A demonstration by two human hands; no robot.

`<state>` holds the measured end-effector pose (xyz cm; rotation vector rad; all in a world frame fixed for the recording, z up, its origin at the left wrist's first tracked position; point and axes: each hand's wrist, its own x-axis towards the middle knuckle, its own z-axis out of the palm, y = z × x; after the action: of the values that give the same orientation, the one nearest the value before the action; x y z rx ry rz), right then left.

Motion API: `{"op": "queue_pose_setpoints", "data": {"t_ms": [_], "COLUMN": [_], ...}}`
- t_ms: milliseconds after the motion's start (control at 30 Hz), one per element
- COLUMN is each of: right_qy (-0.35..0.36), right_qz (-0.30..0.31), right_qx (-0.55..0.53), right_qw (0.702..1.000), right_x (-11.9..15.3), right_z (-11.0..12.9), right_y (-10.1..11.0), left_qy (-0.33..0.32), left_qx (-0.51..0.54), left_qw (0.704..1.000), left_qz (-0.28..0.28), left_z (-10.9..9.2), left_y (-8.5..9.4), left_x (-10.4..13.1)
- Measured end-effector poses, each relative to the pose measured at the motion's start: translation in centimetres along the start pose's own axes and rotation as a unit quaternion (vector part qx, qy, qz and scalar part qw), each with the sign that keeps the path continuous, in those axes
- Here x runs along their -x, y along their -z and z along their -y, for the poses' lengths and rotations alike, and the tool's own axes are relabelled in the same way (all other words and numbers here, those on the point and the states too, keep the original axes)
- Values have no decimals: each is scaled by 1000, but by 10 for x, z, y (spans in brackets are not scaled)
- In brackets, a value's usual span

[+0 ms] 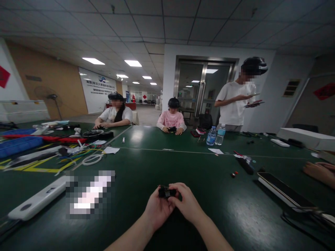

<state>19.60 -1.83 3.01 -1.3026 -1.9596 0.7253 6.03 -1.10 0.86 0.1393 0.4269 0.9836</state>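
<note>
Both of my hands meet in front of me above the dark green table (146,167). Between them is a small black object (165,191), blocky in shape, with a lighter spot near its middle; its kind is too small to make out. My left hand (159,209) cradles it from the left and below, fingers curled around it. From the right, my right hand (184,200) pinches its right end between thumb and fingers. Parts of the object are hidden behind the fingers.
To the left lie a white power strip (39,198), a blurred-out bright patch, cables (92,159) and a blue tray (21,148). Two water bottles (211,136) stand beyond. A black-topped device (285,191) and another person's hand (318,173) are at right. Three people are across the table.
</note>
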Motion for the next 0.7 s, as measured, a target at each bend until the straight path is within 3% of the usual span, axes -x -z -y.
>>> {"op": "queue_pose_setpoints", "data": {"t_ms": [133,433,700], "right_qy": [12,87,75], "right_qz": [-5,-25,-36], "right_qx": [1,2,11], "right_qw": [1000,996,996], "right_x": [0,0,0], "right_z": [-3,0,1], "right_y": [-1,-6,-9], "left_qy": [10,-22,-19], "left_qx": [5,8,24], "left_qw": [999,999,999], "left_qz": [35,-35,-25], "left_z": [-3,-2,-2], "left_y": [0,-2,-6], "left_x": [3,2,5]}}
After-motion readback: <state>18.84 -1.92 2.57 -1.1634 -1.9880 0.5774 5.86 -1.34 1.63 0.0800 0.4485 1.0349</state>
